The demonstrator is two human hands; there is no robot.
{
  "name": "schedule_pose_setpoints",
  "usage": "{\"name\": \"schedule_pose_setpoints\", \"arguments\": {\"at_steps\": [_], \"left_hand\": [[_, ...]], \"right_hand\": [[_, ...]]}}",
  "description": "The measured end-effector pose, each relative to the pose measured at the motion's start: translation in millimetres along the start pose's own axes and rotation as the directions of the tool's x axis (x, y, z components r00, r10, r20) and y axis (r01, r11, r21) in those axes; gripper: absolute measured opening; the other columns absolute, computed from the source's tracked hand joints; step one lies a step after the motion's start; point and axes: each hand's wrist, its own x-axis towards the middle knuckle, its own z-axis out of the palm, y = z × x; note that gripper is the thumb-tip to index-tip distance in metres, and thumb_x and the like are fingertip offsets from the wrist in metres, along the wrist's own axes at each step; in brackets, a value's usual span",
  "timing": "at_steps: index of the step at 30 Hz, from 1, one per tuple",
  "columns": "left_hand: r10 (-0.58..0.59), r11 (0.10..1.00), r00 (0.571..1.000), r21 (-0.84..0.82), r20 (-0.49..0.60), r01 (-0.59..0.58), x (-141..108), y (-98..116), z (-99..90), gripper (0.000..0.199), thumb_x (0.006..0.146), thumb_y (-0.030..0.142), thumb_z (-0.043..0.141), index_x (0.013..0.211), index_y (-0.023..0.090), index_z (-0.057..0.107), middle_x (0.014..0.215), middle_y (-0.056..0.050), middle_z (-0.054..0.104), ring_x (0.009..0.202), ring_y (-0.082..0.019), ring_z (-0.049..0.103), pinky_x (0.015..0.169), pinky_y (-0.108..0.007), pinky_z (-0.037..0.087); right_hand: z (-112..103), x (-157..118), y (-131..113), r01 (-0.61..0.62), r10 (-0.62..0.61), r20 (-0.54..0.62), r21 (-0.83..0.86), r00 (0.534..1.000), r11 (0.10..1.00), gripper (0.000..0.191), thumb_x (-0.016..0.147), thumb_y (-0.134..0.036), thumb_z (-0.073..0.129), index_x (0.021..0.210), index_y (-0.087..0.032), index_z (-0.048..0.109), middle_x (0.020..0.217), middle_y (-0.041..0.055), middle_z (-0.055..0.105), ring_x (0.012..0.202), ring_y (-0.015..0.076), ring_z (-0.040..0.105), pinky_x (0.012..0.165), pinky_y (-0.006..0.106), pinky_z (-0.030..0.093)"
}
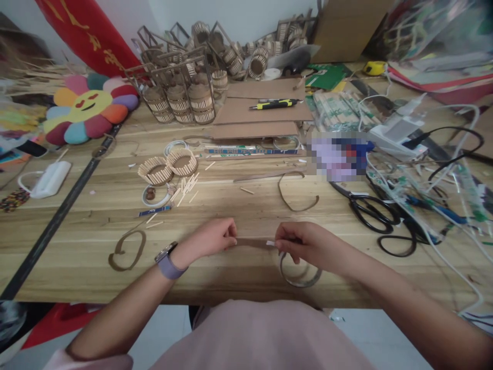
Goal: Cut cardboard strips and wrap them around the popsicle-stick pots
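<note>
My left hand (223, 236) pinches one end of a thin brown strip (252, 242) near the table's front edge. The strip runs level to my right hand (295, 242), whose fingers are closed on its other end. A small white piece (270, 243) shows at the right fingertips. Just below the right hand, a pale ring-shaped roll (300, 283) rests on the wood; whether that hand touches it is hard to tell.
Two stick-sided rings (183, 162) and loose sticks lie left of centre. A curled strip (129, 250) is at left, another (298, 209) beyond my right hand. Cardboard (262, 110) bears a yellow-black cutter (275, 105). Black cables (373, 213) lie right; small baskets (200, 103) stand behind.
</note>
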Motion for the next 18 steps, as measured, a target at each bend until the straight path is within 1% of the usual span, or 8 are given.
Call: {"name": "schedule_pose_setpoints", "arguments": {"at_steps": [2, 5, 7, 8, 10, 12, 14, 18], "left_hand": [[0.022, 0.997, 0.999, 0.071, -0.047, -0.019, -4, 1, 3.9, 0.006, 0.081, 0.020, 0.062, 0.088, 0.019, 0.061, 0.072, 0.002, 0.063, 0.067, -0.016, 0.056, 0.060, -0.025, 0.035], [0.064, 0.969, 0.990, 0.245, -0.126, -0.032, -13, 5, 12.1, 0.004, 0.087, 0.018, 0.059, 0.085, 0.020, 0.062, 0.075, 0.000, 0.064, 0.072, -0.019, 0.058, 0.064, -0.028, 0.038], [0.111, 0.916, 0.966, 0.400, -0.232, -0.009, -21, 8, 19.6, 0.007, 0.091, 0.019, 0.059, 0.085, 0.019, 0.063, 0.083, -0.005, 0.064, 0.082, -0.024, 0.059, 0.070, -0.033, 0.043], [0.153, 0.879, 0.945, 0.476, -0.289, 0.003, -24, 10, 23.5, 0.007, 0.091, 0.019, 0.059, 0.086, 0.018, 0.063, 0.089, -0.008, 0.064, 0.089, -0.027, 0.058, 0.075, -0.036, 0.044], [0.258, 0.823, 0.911, 0.567, -0.321, -0.034, -27, 13, 30.7, 0.010, 0.092, 0.012, 0.056, 0.086, 0.016, 0.063, 0.098, -0.010, 0.062, 0.097, -0.028, 0.055, 0.081, -0.040, 0.046], [0.321, 0.828, 0.911, 0.543, -0.258, -0.138, -27, 13, 35.7, 0.019, 0.091, 0.004, 0.050, 0.086, 0.016, 0.063, 0.097, -0.008, 0.061, 0.095, -0.023, 0.056, 0.082, -0.036, 0.048], [0.319, 0.872, 0.926, 0.445, -0.203, -0.203, -24, 13, 37.6, 0.025, 0.091, 0.000, 0.046, 0.084, 0.016, 0.063, 0.093, -0.005, 0.061, 0.088, -0.019, 0.057, 0.079, -0.031, 0.048], [0.254, 0.944, 0.937, 0.271, -0.239, -0.187, -18, 16, 34.0, 0.020, 0.090, 0.005, 0.050, 0.088, 0.017, 0.067, 0.092, -0.003, 0.065, 0.087, -0.018, 0.061, 0.078, -0.029, 0.047]], "right_hand": [[4, 14, 5, -0.002, 0.002, 0.047, 0.000, 0.999, 1.000, 0.021, 0.086, -0.040, 0.053, 0.074, -0.022, 0.054, 0.057, -0.0028, 0.060, 0.054, 0.0140, 0.059, 0.055, 0.025, 0.041], [10, 28, 16, -0.007, 0.008, 0.094, -0.018, 0.996, 1.000, 0.021, 0.085, -0.037, 0.055, 0.072, -0.022, 0.053, 0.061, -0.0005, 0.065, 0.059, 0.0160, 0.064, 0.058, 0.026, 0.044], [13, 33, 22, -0.031, 0.032, 0.091, -0.014, 0.995, 0.999, 0.021, 0.085, -0.037, 0.056, 0.072, -0.022, 0.053, 0.063, 0.0004, 0.067, 0.061, 0.0172, 0.066, 0.059, 0.027, 0.045], [14, 34, 24, -0.047, 0.048, 0.089, -0.005, 0.995, 0.999, 0.020, 0.085, -0.038, 0.056, 0.072, -0.022, 0.054, 0.063, 0.0004, 0.067, 0.062, 0.0175, 0.066, 0.059, 0.027, 0.046], [15, 35, 26, -0.074, 0.073, 0.093, 0.014, 0.993, 0.997, 0.020, 0.085, -0.038, 0.057, 0.073, -0.022, 0.054, 0.064, -0.0001, 0.068, 0.062, 0.0173, 0.067, 0.060, 0.027, 0.046], [14, 35, 25, -0.079, 0.078, 0.097, 0.003, 0.992, 0.997, 0.021, 0.086, -0.038, 0.057, 0.073, -0.022, 0.055, 0.064, -0.0004, 0.068, 0.062, 0.0168, 0.067, 0.060, 0.026, 0.047], [13, 34, 22, -0.067, 0.070, 0.095, -0.035, 0.993, 0.997, 0.020, 0.087, -0.038, 0.055, 0.074, -0.022, 0.055, 0.063, -0.0005, 0.068, 0.062, 0.0169, 0.066, 0.060, 0.027, 0.046], [13, 30, 13, -0.030, 0.041, 0.112, -0.096, 0.993, 0.995, 0.018, 0.088, -0.033, 0.052, 0.074, -0.022, 0.056, 0.063, -0.0004, 0.068, 0.062, 0.0163, 0.064, 0.060, 0.026, 0.044]]}}
